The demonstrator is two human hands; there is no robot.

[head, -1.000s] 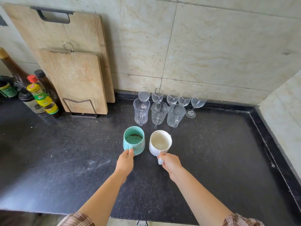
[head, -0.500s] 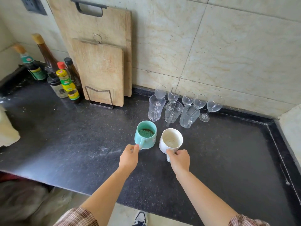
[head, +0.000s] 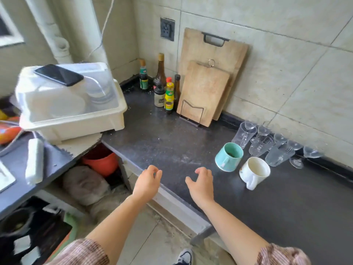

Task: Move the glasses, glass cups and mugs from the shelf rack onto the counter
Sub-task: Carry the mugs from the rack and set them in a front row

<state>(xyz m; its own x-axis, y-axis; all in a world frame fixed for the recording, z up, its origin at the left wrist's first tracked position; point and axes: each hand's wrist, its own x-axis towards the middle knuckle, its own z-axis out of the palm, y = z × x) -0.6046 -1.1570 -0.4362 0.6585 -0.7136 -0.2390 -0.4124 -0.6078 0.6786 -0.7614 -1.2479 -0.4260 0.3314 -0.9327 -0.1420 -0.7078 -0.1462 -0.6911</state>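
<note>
Already set down on table (head: 172, 150): 2 mugs (head: 229, 156), glasses (head: 267, 144). Both hands (head: 147, 181) empty, fingers (head: 198, 171) loosely spread; shelf rack unseen.

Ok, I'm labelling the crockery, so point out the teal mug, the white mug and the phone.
teal mug (head: 232, 161): head view, on its outer side wall.
white mug (head: 250, 174): head view, on its outer side wall.
phone (head: 59, 74): head view, middle of its dark screen.
</note>
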